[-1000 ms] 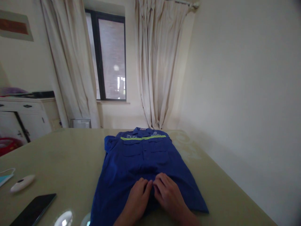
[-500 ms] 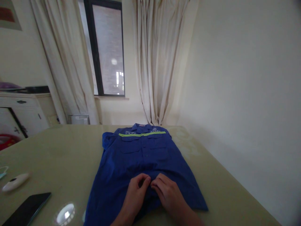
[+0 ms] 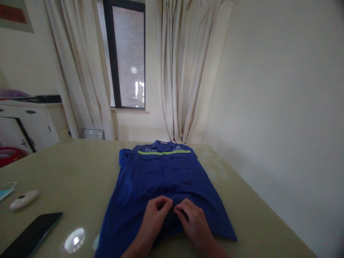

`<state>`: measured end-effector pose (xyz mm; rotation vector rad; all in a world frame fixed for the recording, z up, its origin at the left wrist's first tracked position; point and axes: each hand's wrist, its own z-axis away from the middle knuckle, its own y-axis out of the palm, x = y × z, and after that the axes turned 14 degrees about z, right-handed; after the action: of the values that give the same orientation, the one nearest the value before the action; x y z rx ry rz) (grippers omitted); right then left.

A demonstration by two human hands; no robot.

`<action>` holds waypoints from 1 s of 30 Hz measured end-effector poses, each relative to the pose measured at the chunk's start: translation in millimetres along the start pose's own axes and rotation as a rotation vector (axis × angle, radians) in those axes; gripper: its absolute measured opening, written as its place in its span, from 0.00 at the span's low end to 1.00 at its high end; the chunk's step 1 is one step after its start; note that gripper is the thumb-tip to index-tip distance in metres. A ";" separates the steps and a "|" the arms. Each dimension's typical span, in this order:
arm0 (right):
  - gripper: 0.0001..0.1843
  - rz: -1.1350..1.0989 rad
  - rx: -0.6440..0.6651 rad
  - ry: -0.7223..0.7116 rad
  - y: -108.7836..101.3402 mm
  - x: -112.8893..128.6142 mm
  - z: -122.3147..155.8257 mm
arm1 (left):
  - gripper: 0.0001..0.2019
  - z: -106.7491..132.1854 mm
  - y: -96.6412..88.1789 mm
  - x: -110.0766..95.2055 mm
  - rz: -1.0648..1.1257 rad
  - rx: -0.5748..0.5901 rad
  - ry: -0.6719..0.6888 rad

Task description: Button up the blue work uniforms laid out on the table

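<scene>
A blue work shirt (image 3: 163, 179) with a yellow-green reflective stripe across the chest lies flat, front up, on the pale green table (image 3: 75, 168), collar away from me. My left hand (image 3: 154, 218) and my right hand (image 3: 195, 224) rest side by side on the shirt's lower front, near its middle line. Both have curled fingers pinching the fabric there, fingertips almost touching each other.
To the left on the table lie a black phone (image 3: 32, 234), a white oval device (image 3: 23, 199) and a face mask (image 3: 6, 190) at the edge. Beyond the table stand a white cabinet (image 3: 29, 123), a curtained window (image 3: 128, 57) and a plain wall on the right.
The fingers of both hands have curled tighter on the shirt's front. The head camera has shifted slightly; the shirt has not moved.
</scene>
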<state>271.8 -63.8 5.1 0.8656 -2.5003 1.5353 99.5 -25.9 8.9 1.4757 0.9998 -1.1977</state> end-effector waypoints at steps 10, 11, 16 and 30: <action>0.18 0.041 -0.087 -0.007 -7.2 -5.6 -2.8 | 0.18 6.0 -1.8 7.3 -0.085 0.115 0.024; 0.23 0.043 -0.074 -0.037 -10.3 -6.5 -3.9 | 0.17 6.2 -5.0 7.7 -0.100 0.163 0.015; 0.16 -0.029 0.127 -0.097 -23.5 -14.4 -8.6 | 0.20 5.8 -18.7 -0.4 -0.116 0.413 -0.105; 0.09 -0.103 0.278 0.094 -31.3 -8.4 -28.6 | 0.07 17.0 -15.5 -22.9 -0.380 0.605 -0.215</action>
<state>288.5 -46.8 41.2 0.9145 -2.1750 1.8695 76.9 -39.8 27.6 1.5950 0.8267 -2.0200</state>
